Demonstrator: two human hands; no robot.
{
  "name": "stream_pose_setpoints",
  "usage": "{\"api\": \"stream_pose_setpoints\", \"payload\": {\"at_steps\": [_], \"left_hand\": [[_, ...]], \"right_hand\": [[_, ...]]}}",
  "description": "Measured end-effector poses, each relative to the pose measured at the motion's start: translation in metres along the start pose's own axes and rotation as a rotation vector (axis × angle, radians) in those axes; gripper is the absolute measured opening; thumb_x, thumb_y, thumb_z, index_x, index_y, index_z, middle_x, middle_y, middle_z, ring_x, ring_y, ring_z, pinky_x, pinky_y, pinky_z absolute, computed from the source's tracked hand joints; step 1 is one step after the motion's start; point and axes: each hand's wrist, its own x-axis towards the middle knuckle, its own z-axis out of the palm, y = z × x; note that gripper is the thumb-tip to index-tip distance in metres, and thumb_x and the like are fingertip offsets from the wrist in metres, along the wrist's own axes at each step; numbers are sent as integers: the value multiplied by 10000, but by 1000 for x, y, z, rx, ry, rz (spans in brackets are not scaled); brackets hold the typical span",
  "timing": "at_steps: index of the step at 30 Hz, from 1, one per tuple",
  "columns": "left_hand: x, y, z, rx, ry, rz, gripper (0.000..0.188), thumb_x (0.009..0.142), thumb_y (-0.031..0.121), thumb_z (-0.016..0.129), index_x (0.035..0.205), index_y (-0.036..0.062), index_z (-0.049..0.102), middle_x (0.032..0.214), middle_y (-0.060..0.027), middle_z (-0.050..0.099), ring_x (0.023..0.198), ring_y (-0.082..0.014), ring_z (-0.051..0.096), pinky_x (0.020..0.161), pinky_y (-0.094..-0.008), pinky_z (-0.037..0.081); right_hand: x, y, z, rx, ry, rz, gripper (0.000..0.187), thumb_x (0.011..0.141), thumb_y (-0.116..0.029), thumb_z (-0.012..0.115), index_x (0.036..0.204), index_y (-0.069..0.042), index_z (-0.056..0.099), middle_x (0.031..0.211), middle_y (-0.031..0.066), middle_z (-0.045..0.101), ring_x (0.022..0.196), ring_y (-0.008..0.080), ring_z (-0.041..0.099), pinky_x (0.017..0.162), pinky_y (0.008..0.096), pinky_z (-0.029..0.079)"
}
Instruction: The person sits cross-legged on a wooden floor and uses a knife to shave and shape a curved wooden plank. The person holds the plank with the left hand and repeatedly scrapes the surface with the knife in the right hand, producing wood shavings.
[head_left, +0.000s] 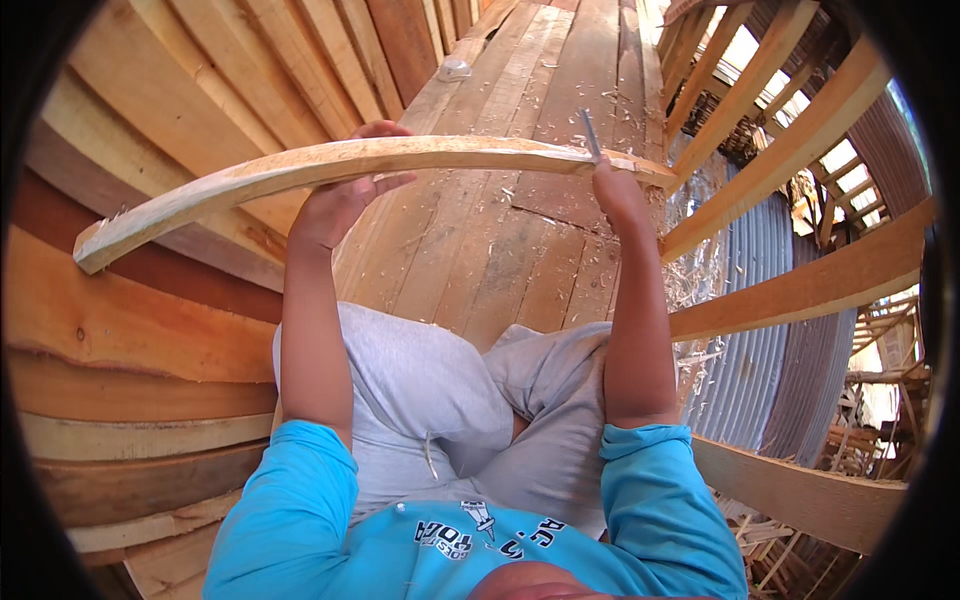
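Head: left hand [340, 208] loosely cupped round curved wooden slat [400, 154], thumb straight; right hand [618, 192] closed tight on narrow metal blade [589, 133] near slat's right end. Slat held crosswise above shavings-strewn plank floor [475, 225].

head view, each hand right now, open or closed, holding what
Left hand: holding the curved wooden strip, fingers partly around it.
Right hand: closed, holding a thin metal blade near the strip's right end.
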Motion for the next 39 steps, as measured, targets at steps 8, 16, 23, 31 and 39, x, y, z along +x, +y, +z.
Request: {"api": "stream_pose_setpoints", "payload": {"at_steps": [8, 16, 23, 31, 39], "left_hand": [[-76, 113, 19, 890, -116, -354, 548, 806, 231, 733, 1286, 44, 547, 1261, -109, 589, 1219, -237, 543, 1025, -389, 435], [-65, 240, -5, 1500, 28, 151, 285, 866, 178, 652, 1119, 51, 623, 1083, -81, 657, 1113, -209, 585, 994, -371, 438], [25, 255, -94, 2396, 8, 371, 396, 934, 219, 555, 1314, 111, 519, 1314, -80, 568, 1257, -265, 494, 1157, -471, 225], [39, 157, 64, 1870, -362, -105, 507, 924, 254, 569, 1406, 156, 447, 1390, -103, 524, 1342, -286, 434, 1198, -546, 79], [30, 78, 101, 1968, -115, 105, 709, 731, 313, 763, 1355, 129, 483, 1349, -92, 543, 1345, -279, 424, 1186, -577, 118]], "right_hand": [[-1, 11, 14, 123, -39, -57, 627, 978, -581, 319, 675, -51, 462, 558, 35, 424, 441, 182, 402, 421, 377, 315], [2, 12, 7, 158, -29, -16, 571, 980, -564, 342, 687, -82, 436, 542, 10, 386, 428, 154, 351, 404, 356, 278], [4, 11, 3, 365, -141, -47, 469, 977, -492, 386, 745, -94, 479, 586, 4, 423, 445, 140, 355, 409, 329, 259], [5, 12, 16, 171, -6, -83, 554, 972, -380, 385, 1077, 109, 626, 1046, 305, 653, 1021, 417, 633, 844, 466, 477], [5, 17, 6, 224, -18, -46, 471, 975, -362, 368, 1032, 54, 581, 998, 240, 564, 944, 337, 535, 798, 427, 415]]}}
